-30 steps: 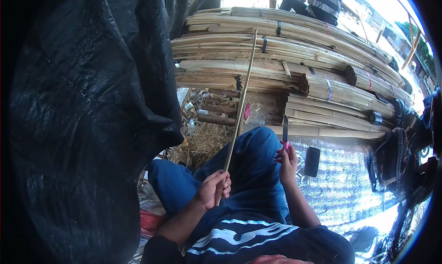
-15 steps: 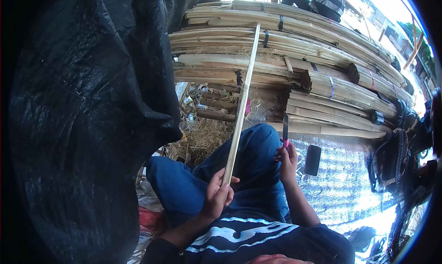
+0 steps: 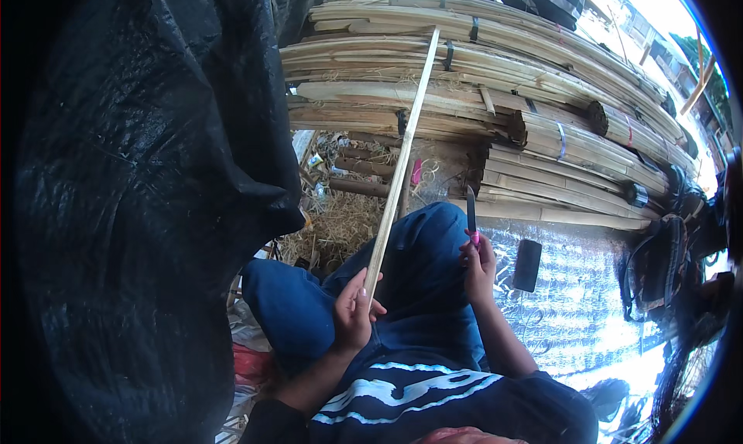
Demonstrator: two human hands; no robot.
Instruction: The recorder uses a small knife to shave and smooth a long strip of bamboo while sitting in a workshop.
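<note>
My left hand [image 3: 355, 312] is closed around the near end of a long, pale bamboo strip [image 3: 405, 151]. The strip slants up and away from me, its far end passing in front of the stacked bundles. In my right hand [image 3: 479, 268], held over my right knee, is a knife [image 3: 471, 210] with a pink handle. Its dark blade points up and away, apart from the strip. My fingers wrap the handle, partly hiding it.
Bundles of split bamboo [image 3: 557, 138], tied with bands, lie across the far side. A black tarp [image 3: 155, 212] hangs at left. Shavings [image 3: 340, 223] cover the ground beyond my knees. A phone [image 3: 527, 265] rests on the silvery mat [image 3: 576, 289], and a backpack [image 3: 658, 262] stands at right.
My left hand has shifted slightly left and up, carrying the strip. My right hand has moved a little left with the knife, whose blade now leans more to the left.
</note>
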